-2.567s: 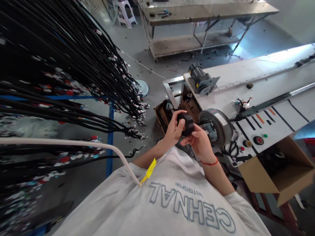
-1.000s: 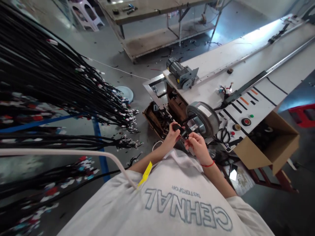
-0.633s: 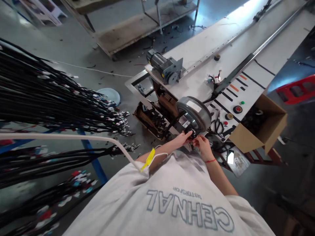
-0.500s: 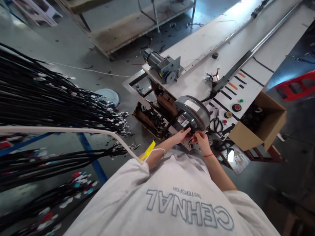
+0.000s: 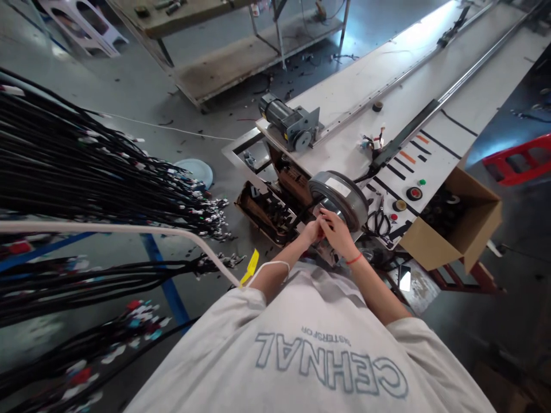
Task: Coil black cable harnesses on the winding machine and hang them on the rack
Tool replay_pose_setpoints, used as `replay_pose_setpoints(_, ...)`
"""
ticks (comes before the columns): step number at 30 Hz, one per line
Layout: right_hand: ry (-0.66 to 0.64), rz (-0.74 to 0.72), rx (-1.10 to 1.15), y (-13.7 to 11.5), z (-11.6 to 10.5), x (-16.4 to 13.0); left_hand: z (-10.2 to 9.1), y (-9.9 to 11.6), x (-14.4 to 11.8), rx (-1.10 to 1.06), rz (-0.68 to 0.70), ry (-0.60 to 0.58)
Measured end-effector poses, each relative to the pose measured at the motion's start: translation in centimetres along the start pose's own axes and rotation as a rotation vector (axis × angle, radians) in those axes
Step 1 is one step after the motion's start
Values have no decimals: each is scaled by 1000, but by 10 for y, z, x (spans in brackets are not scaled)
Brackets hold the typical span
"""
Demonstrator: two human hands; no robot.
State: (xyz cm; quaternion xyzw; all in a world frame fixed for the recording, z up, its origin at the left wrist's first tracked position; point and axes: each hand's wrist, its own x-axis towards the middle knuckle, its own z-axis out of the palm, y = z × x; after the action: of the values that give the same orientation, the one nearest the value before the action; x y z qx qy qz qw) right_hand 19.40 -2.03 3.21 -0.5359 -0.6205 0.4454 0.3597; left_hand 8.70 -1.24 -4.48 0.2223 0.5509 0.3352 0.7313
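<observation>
My left hand [image 5: 313, 230] is closed just in front of the thick grey ring-shaped wheel [image 5: 360, 201], which has a white label on its side. My right hand [image 5: 338, 234], with a red string at the wrist, presses its fingertips against the left hand's fingers. Whatever lies between the fingers is hidden. A black cable bundle [image 5: 302, 214] runs beside my left hand toward the wheel. Right of the wheel, black-handled scissors [image 5: 379, 221] lie on the white board [image 5: 344, 150].
A motor [image 5: 282, 117] sits at the board's left corner. Hanging black cables [image 5: 107, 178] with many connectors fill the left side. A cardboard box [image 5: 477, 229] stands at the right, near a phone [image 5: 404, 278]. Below the board is an open carton [image 5: 247, 209] of dark parts.
My right hand has moved left and up to meet my left hand, which has shifted slightly left. Before, the two hands were a little apart below the wheel. The view has shifted slightly.
</observation>
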Motion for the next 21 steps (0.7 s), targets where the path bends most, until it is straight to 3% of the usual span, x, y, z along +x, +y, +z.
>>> replay_pose_setpoints(4, 86, 7, 66, -4, -26, -45, -3, 4, -7, 111, 148, 75)
replay_pose_setpoints(8, 152, 85, 65, -4, -38, -74, -5, 8, -14, 47, -24, 7)
replay_pose_setpoints(12, 118, -35, -58, -1, -26, -63, -3, 14, -15, -84, -30, -6)
replay_pose_setpoints(15, 66, -193, -322, 7, -7, -40, -9, 20, -14, -60, -21, -34)
replay_pose_setpoints(17, 6, -223, -521, 15, 5, -27, -18, 27, -15, 57, -22, -91)
replay_pose_setpoints(21, -84, -185, -768, 29, 13, -25, -39, 54, -24, 531, 61, -221)
